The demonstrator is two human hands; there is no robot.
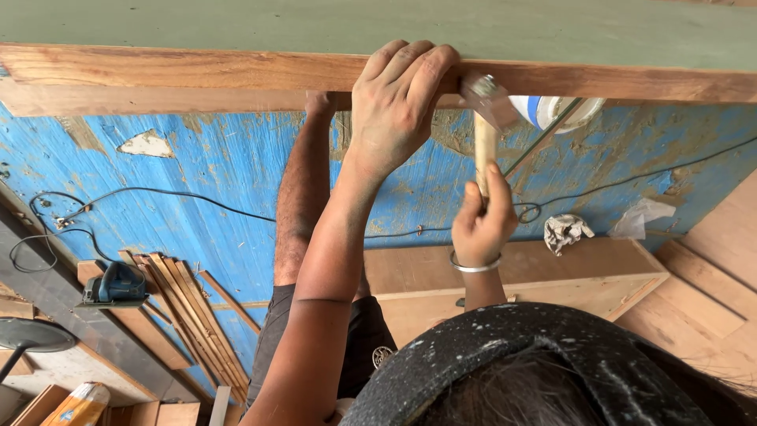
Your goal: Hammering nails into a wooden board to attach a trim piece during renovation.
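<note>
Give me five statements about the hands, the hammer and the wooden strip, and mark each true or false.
1. The right hand grips a hammer by its wooden handle. True.
2. The left hand rests flat on the blue floor. False: its fingers curl over the wooden strip.
3. A metal bangle sits on the right wrist. True.
4. The hammer head is near the wooden strip. True.
5. The blue power saw lies right of the hammer. False: it lies far left, beside loose wooden slats.
</note>
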